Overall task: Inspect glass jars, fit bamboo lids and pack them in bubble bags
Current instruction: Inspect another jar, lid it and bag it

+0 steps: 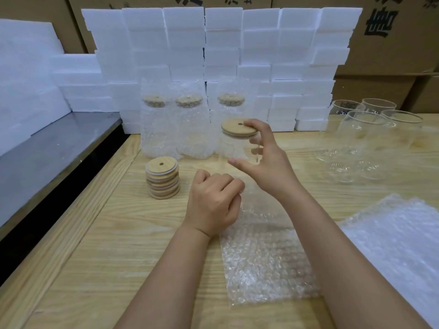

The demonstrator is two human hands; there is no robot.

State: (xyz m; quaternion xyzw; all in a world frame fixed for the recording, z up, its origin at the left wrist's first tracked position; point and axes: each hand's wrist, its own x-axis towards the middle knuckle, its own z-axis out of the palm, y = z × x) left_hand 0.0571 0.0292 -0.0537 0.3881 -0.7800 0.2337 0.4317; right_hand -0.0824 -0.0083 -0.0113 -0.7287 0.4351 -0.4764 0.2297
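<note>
Bamboo-lidded glass jar (230, 148) stands upright at mid-table (114, 233), gripped just under its lid by the right hand (268, 162). Left hand (213, 203) pinches the mouth of a bubble bag (266, 262) lying flat beneath. Spare lids (162, 178) stacked left; 3 bagged jars (190, 124) behind; unlidded glasses (363, 143) right.

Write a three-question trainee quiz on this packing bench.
1. True or false: the jar gripped by the right hand already wears a bamboo lid.
2. How many bagged jars stand in front of the foam blocks?
3. The left hand pinches: A) the lid stack, B) the bubble bag, C) an empty glass.
Key: 1 true; 2 three; 3 B.
</note>
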